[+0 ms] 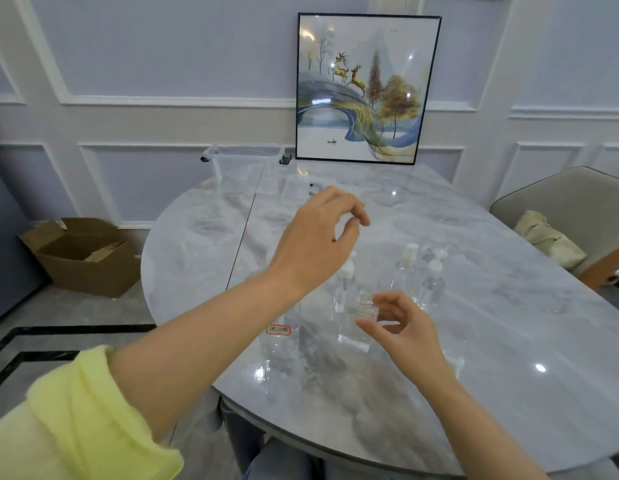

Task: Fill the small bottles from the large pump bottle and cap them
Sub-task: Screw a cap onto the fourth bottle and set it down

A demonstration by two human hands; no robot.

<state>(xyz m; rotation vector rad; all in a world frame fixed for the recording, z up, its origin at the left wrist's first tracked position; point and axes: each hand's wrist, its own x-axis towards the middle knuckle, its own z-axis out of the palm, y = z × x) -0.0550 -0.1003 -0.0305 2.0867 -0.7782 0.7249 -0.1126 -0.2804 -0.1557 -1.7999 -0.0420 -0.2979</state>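
A large clear pump bottle (280,341) with a red-edged label stands near the table's front. My left hand (318,240) hovers above and behind it, fingers curled down and thumb close to the index finger, with nothing visible between them. My right hand (401,327) grips a small clear bottle with an open neck (361,317), thumb in front and fingers behind the neck. Three small bottles with white caps stand behind: one (346,282) partly hidden by my left wrist, one (406,268) further right, and one (432,282) beside it.
The grey marble table (508,306) is rounded, its front edge close to me. A clear plastic box (245,161) and a framed picture (363,88) stand at the back. A padded chair (571,209) is at the right, and a cardboard box (86,258) sits on the floor at the left.
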